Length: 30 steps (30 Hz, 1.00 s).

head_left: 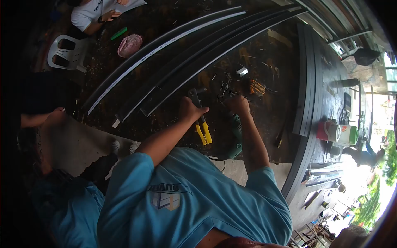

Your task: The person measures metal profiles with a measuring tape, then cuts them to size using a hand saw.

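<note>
My left hand (191, 110) is wrapped round a hand riveter (205, 133) with yellow handles; its dark head points away from me over the dark table. To the right, my right hand (240, 105) is low over the tabletop at the near edge of a scatter of thin metal rivets (225, 86). Its fingers are bent together, and what they hold, if anything, is hidden. A green power drill (236, 144) lies just below that hand, partly behind my right forearm. Past the rivets are a small white block (242, 72) and an orange-and-black item (257, 87) with lettering.
Long dark profiles (173, 82) and one with a white strip (161, 46) stretch across the table (165, 120). More grey bars (306, 82) lie along the right. Pink cloth (130, 45) and a green object (119, 33) sit far left, near a co-worker (89, 15) and a white chair (66, 51).
</note>
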Each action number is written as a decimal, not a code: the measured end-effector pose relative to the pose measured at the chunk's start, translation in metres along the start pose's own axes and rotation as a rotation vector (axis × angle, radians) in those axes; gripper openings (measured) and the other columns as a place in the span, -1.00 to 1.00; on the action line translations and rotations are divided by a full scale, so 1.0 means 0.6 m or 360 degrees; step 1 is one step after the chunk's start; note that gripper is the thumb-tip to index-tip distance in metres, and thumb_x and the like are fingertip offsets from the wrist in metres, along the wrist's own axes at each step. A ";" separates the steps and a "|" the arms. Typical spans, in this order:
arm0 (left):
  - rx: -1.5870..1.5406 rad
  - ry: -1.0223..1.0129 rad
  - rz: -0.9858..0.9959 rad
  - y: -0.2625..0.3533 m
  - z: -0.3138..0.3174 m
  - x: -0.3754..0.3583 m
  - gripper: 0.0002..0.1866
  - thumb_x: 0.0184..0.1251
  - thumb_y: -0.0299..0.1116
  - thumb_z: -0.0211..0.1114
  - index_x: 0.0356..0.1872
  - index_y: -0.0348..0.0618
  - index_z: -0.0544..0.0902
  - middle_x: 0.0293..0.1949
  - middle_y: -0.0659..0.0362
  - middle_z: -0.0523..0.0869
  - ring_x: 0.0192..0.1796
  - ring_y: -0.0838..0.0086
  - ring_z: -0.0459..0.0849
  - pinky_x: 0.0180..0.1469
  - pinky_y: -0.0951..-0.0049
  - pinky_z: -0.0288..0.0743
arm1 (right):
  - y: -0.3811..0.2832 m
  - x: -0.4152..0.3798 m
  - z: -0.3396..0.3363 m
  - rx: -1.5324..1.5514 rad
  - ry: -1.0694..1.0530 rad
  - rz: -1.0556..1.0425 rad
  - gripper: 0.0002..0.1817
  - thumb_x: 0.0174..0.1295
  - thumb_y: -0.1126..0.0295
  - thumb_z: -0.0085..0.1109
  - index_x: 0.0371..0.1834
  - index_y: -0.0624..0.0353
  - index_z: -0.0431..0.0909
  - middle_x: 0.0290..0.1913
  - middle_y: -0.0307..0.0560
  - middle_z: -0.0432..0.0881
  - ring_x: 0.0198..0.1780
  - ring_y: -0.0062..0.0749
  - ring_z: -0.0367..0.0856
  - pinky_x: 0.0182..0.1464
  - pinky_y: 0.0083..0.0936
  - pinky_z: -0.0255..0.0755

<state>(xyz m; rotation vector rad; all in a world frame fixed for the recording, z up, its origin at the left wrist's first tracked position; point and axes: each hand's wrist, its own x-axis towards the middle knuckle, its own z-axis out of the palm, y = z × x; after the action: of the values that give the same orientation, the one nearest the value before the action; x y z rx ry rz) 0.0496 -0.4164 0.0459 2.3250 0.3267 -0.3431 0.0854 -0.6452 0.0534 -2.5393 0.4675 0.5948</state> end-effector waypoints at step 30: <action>-0.0520 -0.0724 0.0406 0.001 -0.129 -0.027 -0.40 0.25 -0.23 0.26 0.33 -0.17 0.47 -0.23 0.09 0.73 -0.30 0.56 0.67 -0.38 0.48 0.58 | -0.067 -0.147 0.031 0.1956 0.0390 -0.0661 -0.62 0.28 0.58 0.24 0.18 0.33 0.54 -0.22 -0.13 0.74 -0.21 -0.60 0.66 -0.08 -0.61 0.54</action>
<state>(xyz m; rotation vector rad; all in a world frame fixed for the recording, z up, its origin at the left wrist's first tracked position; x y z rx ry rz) 0.0461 -0.3632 0.1047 1.8742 -0.1297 -0.6240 0.0218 -0.5835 0.0968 -1.4297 0.2361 -0.1720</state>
